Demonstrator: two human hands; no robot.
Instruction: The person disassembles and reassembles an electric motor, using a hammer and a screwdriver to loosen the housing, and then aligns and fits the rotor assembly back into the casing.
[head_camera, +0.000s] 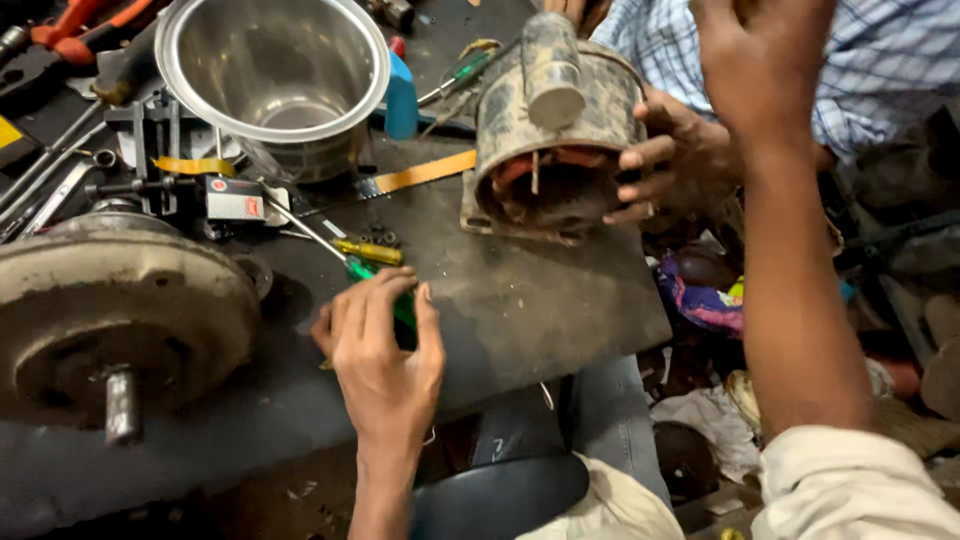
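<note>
A: While the dark, worn metal work plate (540, 300) is taking up the middle of the bench, what is sitting on it?

B: The big rusty round motor end cover with a stub shaft (110, 320) is lying at the left. Behind it the shiny steel pot (275, 80) is standing upright. At the plate's far edge the grimy cylindrical motor housing (555, 130) is lying tilted, its open end facing us, and another person's hand (665, 160) is gripping its right rim.

A: And the wearer's own hands?

B: The left hand (385, 355) is resting near the plate's front edge, fingers curling down over the green-handled screwdriver (385, 290), whose thin shaft is pointing up-left towards the pot. The right hand (760, 55) is being held high at the top right, partly out of frame; I cannot tell whether it is gripping anything.

A: Anything smaller?

B: A short yellow-handled screwdriver (370, 250) is lying just beside the green one.
</note>
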